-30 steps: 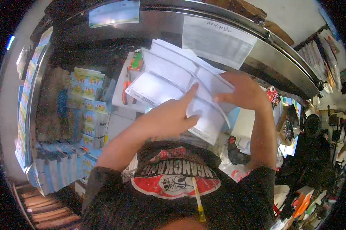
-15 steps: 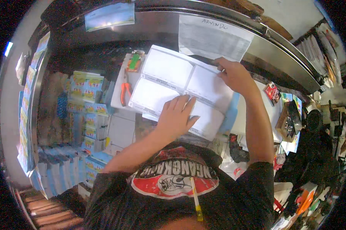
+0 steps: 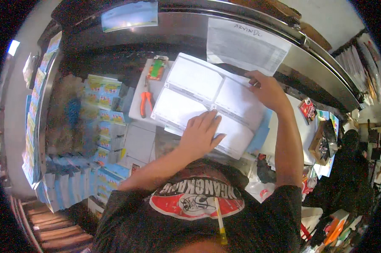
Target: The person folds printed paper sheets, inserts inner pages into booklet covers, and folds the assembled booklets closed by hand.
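A stack of white printed sheets (image 3: 194, 75), laid out in four panels, lies at an angle on the worktable before me. My left hand (image 3: 202, 134) rests flat on its near part, fingers stretched and thumb apart. At the far right edge of the stack, my right hand (image 3: 267, 92) has bent fingers closed on the edge of a sheet; the fingertips are partly hidden. Beneath the stack, a light blue sheet (image 3: 260, 141) sticks out at the right. Pliers with orange handles (image 3: 145, 102) lie left of the stack, below a small green and orange packet (image 3: 157, 68).
Bundles of colourful booklets (image 3: 110, 116) are stacked at the left, with more bundles (image 3: 68, 177) nearer me. A grey sheet (image 3: 247, 44) hangs on the metal machine edge behind. At the right are a red packet (image 3: 307, 110) and an open box (image 3: 321, 143) of small things.
The whole view has shifted slightly, so everything sits a little farther right. Both hands keep nearly the same places on the sheets.
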A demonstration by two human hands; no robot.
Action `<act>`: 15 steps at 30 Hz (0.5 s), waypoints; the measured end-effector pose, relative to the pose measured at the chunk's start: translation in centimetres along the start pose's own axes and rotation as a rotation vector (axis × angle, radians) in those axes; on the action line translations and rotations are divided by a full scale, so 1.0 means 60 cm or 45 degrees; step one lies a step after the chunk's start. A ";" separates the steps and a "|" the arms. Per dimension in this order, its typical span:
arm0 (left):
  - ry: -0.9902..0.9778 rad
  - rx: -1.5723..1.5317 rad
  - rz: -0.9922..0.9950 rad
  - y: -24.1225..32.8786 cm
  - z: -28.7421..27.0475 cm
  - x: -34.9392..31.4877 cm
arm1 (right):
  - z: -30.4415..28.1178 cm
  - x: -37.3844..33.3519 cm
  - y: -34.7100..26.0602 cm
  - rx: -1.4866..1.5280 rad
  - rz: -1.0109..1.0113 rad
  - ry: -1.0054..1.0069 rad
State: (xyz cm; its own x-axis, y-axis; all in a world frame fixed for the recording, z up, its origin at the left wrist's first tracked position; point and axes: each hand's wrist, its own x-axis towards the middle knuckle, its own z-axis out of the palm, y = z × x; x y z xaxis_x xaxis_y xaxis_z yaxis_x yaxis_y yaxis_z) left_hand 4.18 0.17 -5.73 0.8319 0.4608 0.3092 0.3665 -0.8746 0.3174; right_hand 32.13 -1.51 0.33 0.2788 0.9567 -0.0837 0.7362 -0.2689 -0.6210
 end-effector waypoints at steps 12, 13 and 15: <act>0.011 -0.012 0.092 0.009 -0.021 -0.016 | -0.019 -0.009 -0.020 -0.095 -0.133 0.115; -0.003 -0.011 0.123 0.014 -0.027 -0.017 | -0.022 -0.012 -0.020 -0.107 -0.117 0.119; -0.068 -0.052 0.161 0.023 -0.038 -0.018 | -0.022 -0.016 -0.025 -0.131 -0.237 0.202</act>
State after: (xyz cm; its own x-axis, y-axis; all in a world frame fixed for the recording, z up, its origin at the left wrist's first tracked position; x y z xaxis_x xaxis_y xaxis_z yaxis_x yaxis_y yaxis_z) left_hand 2.85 -1.21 -3.57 0.8917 0.3378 0.3012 0.2412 -0.9178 0.3153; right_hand 31.55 -2.19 2.35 0.2198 0.9635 0.1528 0.8405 -0.1075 -0.5311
